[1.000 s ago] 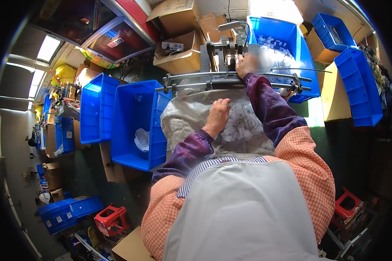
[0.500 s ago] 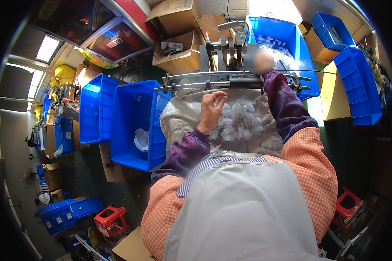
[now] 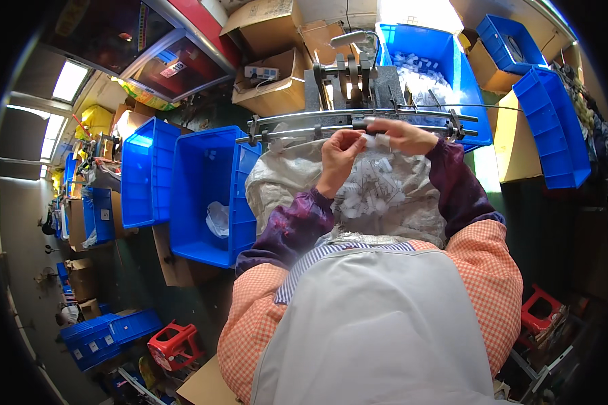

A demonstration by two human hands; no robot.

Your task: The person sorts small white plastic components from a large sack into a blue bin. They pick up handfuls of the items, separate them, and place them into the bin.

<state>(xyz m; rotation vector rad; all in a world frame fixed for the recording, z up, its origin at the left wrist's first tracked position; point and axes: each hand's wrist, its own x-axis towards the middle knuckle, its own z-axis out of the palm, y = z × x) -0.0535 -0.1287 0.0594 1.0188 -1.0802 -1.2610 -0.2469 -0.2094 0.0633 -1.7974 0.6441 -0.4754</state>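
Both hands meet over the sack-covered spot in front of the machine. My left hand [image 3: 340, 159] is closed, with thumb and fingers pinched on a small white plastic piece [image 3: 369, 140]. My right hand [image 3: 407, 137] reaches in from the right, its fingers closed around what looks like another whitish plastic piece [image 3: 383, 140]. Whether the two pieces touch, I cannot tell. Just below the hands, a pile of clear and white plastic pieces [image 3: 371, 189] lies on a pale woven sack [image 3: 277, 177]. Directly behind the hands runs the machine's metal rail [image 3: 297, 133].
A dark bench machine [image 3: 351, 84] with a lamp stands ahead. A blue bin [image 3: 463, 74] of white pieces is at far right; another blue bin [image 3: 244, 202] stands at left with a plastic bag inside. Cardboard boxes [image 3: 287, 94] sit behind, and red stools [image 3: 175, 345] flank me.
My right hand has come back from beside the machine near the far right bin, down to my left hand. The left hand has shifted slightly right.
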